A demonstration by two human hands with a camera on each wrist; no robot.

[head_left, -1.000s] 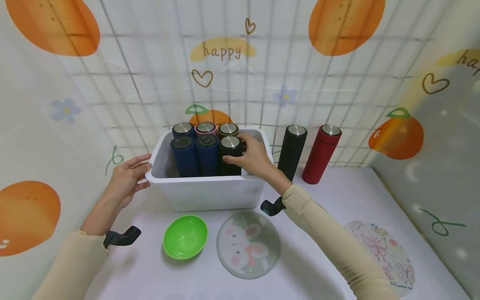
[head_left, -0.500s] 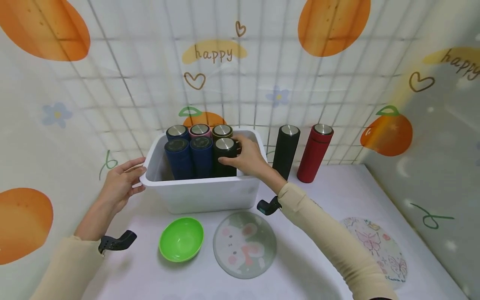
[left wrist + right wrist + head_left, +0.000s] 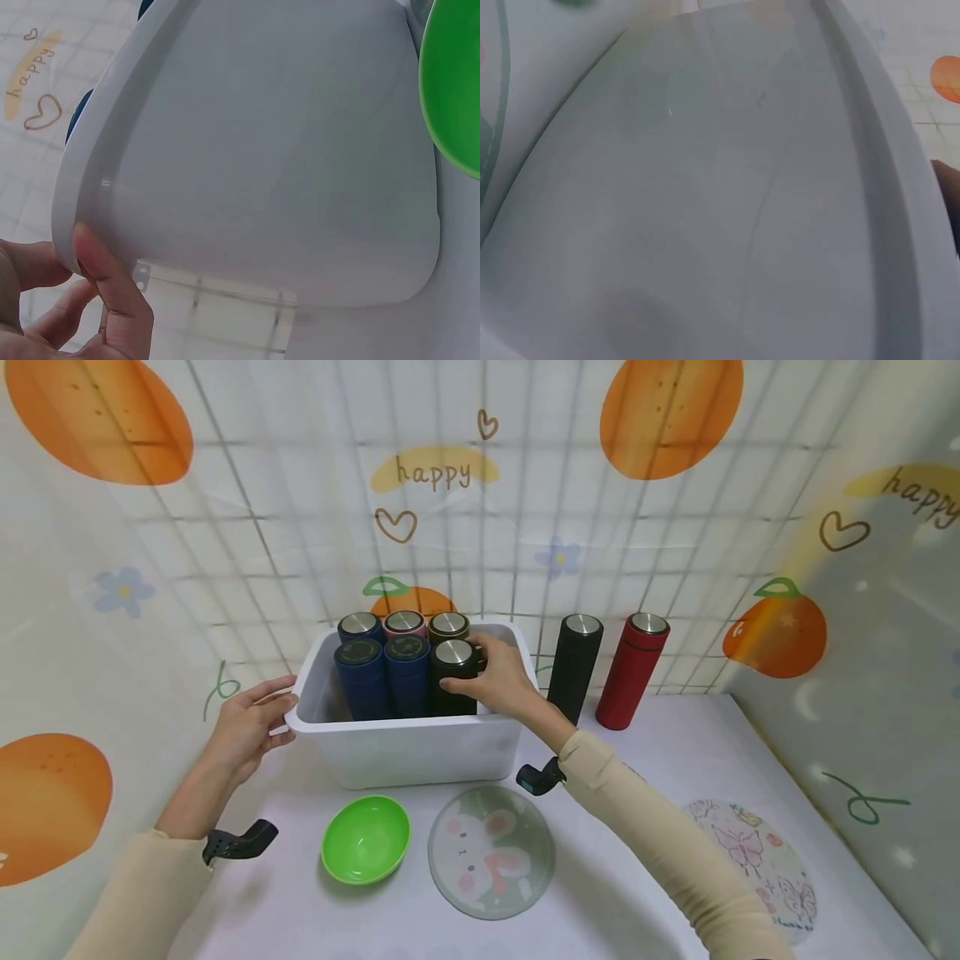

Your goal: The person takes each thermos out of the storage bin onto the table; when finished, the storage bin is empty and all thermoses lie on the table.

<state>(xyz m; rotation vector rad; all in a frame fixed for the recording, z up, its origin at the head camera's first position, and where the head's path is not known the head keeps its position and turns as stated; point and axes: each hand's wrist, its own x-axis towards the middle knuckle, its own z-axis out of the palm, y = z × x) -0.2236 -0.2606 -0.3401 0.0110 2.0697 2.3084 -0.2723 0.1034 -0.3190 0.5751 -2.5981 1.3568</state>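
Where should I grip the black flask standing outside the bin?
Grip the black flask round its upper body, below the steel cap, coming from the front. It stands upright, the bin at its left and the red flask at its right, with gaps either side.

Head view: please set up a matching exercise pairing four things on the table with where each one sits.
Things:
1. green bowl
2. red flask
3. black flask gripped by the right hand
4. left hand

Places:
A. on the left rim of the white bin
B. inside the bin, front row, right end
C. on the table in front of the bin, left of the round bunny mat
D. standing outside the bin, farthest right

Pairs: 1-C, 2-D, 3-B, 4-A
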